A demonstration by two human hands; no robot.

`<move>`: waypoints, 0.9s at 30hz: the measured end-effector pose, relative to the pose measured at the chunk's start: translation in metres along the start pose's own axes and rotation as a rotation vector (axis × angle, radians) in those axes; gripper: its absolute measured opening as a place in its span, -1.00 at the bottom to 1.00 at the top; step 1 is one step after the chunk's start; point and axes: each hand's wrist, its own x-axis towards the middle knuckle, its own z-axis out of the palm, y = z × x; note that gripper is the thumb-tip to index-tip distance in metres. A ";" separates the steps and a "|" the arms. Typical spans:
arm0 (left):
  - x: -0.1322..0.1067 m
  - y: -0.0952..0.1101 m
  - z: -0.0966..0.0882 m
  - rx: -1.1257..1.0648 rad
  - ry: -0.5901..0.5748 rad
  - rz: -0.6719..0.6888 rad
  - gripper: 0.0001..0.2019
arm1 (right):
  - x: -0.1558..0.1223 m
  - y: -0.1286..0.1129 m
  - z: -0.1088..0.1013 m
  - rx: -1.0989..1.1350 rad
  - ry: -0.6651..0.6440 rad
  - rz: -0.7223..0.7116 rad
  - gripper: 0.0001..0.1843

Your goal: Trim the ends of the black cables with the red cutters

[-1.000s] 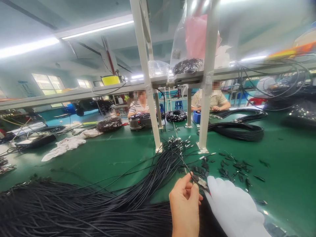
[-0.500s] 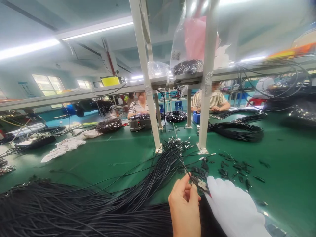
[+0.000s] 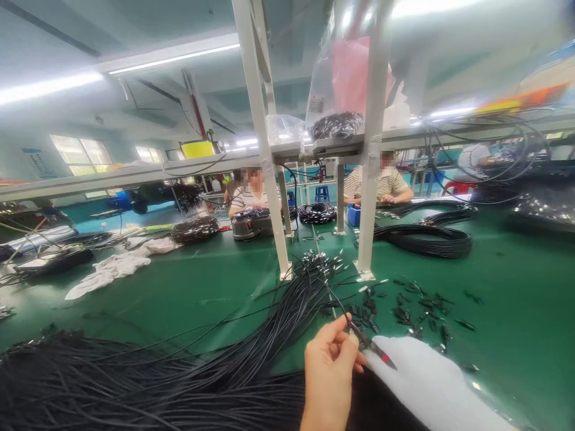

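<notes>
My bare left hand (image 3: 330, 368) is closed in a pinch on a thin black cable (image 3: 339, 303) near its end. In a white glove, my right hand (image 3: 420, 371) is closed around pliers (image 3: 372, 346) with dark jaws and a bit of red on the handle. The jaws are beside my left fingertips at the cable's end; whether they grip it I cannot tell. A thick bundle of black cables (image 3: 274, 323) runs away from me, its shiny metal ends (image 3: 321, 260) lying beyond my hands. Small black pieces (image 3: 420, 311) are scattered to the right on the green table (image 3: 193, 287).
Two white shelf posts (image 3: 277, 239) stand on the table ahead. Coiled cables (image 3: 422, 239) lie to their right. A white cloth (image 3: 110, 272) and a grey device (image 3: 247, 224) are at the left. A large cable pile (image 3: 90, 383) fills the near left. Two people sit opposite.
The pliers have turned, so their red handle part now shows more. My right hand has shifted slightly down. My left hand keeps its pinch on the cable. The view has moved slightly.
</notes>
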 end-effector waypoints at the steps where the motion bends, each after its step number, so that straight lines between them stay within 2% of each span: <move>1: 0.001 0.005 -0.002 -0.007 -0.046 -0.020 -0.56 | 0.000 0.000 -0.007 0.087 -0.112 0.020 -0.69; 4: 0.003 0.020 -0.008 0.010 -0.192 -0.070 -0.57 | 0.000 0.002 -0.024 0.424 -0.378 0.008 -0.69; 6: 0.004 0.029 -0.012 0.026 -0.270 -0.102 -0.58 | 0.000 0.008 -0.029 0.638 -0.498 -0.047 -0.70; 8: 0.005 0.033 -0.016 0.020 -0.328 -0.134 -0.60 | 0.002 0.015 -0.028 0.758 -0.592 -0.096 -0.69; 11: 0.009 0.032 -0.019 -0.038 -0.405 -0.159 -0.58 | 0.008 0.025 -0.019 0.854 -0.602 -0.203 -0.69; 13: 0.011 0.030 -0.021 -0.079 -0.440 -0.160 -0.58 | 0.015 0.030 -0.012 0.932 -0.587 -0.311 -0.61; 18: 0.008 0.032 -0.020 -0.131 -0.493 -0.182 -0.64 | 0.028 0.035 -0.001 1.046 -0.703 -0.504 -0.43; 22: 0.005 0.034 -0.016 -0.156 -0.482 -0.188 -0.64 | 0.026 0.034 -0.006 1.108 -0.729 -0.466 -0.46; 25: 0.005 0.034 -0.015 -0.143 -0.413 -0.196 -0.64 | 0.017 0.028 -0.018 1.094 -0.745 -0.317 -0.56; 27: 0.005 0.035 -0.015 -0.119 -0.377 -0.200 -0.66 | 0.010 0.023 -0.024 0.977 -0.742 -0.209 -0.62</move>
